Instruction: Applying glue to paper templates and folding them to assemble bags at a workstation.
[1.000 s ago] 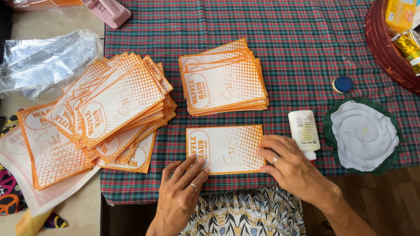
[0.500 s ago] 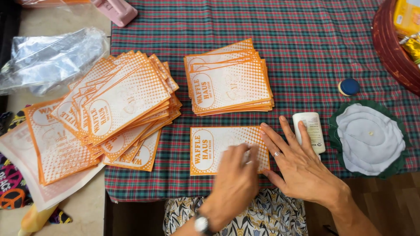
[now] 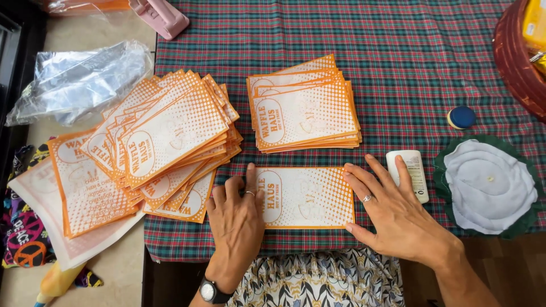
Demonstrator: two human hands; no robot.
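A single orange-and-white paper bag (image 3: 304,196) lies flat on the plaid tablecloth (image 3: 398,68) near the front edge. My left hand (image 3: 236,219) rests palm down on the bag's left end, fingers together and a ring showing. At the bag's right edge my right hand (image 3: 392,213) presses flat with its fingers spread. Behind the bag sits a neat stack of the same bags (image 3: 304,111). A larger fanned pile of bags (image 3: 165,142) spreads over the table's left side.
A white glue stick (image 3: 410,170) lies just beyond my right fingers, its blue cap (image 3: 461,117) farther back. A white doily on a green mat (image 3: 489,185) is at right, a red basket (image 3: 517,54) at the back right, a clear plastic wrapper (image 3: 79,82) at left, a pink stapler (image 3: 162,17) behind.
My left hand swept right across the bag and has come back to its left end. My right hand stayed at the bag's right edge, fingers spread.
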